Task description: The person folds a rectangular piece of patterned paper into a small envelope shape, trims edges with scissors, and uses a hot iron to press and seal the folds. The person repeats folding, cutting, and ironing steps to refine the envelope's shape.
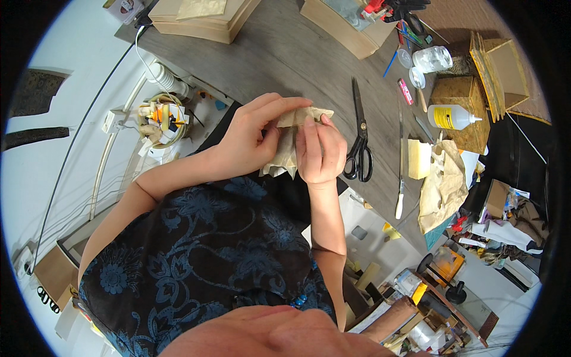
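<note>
Both my hands hold a crumpled, pale gold sheet (287,154), paper or thin leather, at the table's near edge. My left hand (254,134) has its fingers over the sheet's upper left part, with the thumb below. My right hand (322,149) pinches the sheet's upper right edge between bent fingers and thumb. Part of the sheet hangs down between the hands with a jagged lower edge. Black-handled scissors (360,138) lie just right of my right hand, blades pointing away. Farther right lie a long knife with a white handle (399,201) and a yellow foam block (418,159).
A glue bottle (448,117), a glass jar (432,59) and another crumpled gold sheet (444,183) are at the right. Stacked tan boards (200,22) stand at the far left of the grey table (285,58). A full waste bin (163,120) stands left of the table.
</note>
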The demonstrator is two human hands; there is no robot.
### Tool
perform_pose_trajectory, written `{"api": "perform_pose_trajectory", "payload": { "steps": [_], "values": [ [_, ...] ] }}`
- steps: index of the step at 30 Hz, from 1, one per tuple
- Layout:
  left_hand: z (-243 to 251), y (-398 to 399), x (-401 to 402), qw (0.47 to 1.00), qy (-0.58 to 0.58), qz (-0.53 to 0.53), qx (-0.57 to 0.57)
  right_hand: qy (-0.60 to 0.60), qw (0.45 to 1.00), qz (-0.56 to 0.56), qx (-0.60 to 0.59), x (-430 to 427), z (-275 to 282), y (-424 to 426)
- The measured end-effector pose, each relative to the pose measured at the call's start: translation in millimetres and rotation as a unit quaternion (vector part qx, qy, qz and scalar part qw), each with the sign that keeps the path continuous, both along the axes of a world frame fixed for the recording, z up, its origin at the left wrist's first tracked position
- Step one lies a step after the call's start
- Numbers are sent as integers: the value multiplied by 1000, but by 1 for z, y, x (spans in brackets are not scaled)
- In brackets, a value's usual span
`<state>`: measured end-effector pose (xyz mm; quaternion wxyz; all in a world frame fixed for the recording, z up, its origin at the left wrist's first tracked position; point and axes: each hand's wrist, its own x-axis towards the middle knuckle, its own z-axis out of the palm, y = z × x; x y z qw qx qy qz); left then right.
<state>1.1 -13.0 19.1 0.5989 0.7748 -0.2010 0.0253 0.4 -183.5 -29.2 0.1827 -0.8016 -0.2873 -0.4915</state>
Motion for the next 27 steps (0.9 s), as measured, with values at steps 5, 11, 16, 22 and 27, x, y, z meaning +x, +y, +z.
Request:
{"api": "perform_pose_trajectory", "payload": {
  "steps": [5, 11, 16, 22, 27],
  "values": [
    [-3, 0, 4, 1000, -16, 10, 11, 14, 1000, 3, -2, 2, -5, -2],
    [-9, -2, 7, 999, -40, 24, 2, 43, 998, 10, 41, 1, -8, -4],
    [-13, -3, 13, 984, -164, 65, 6, 362, 782, 130, 490, -21, 20, 19],
    [-19, -11, 18, 968, -241, 72, 13, 439, 522, 252, 687, -13, 11, 24],
    [-31, -12, 18, 972, -221, 76, 22, 403, 532, 259, 698, -5, -6, 27]
  ]
}}
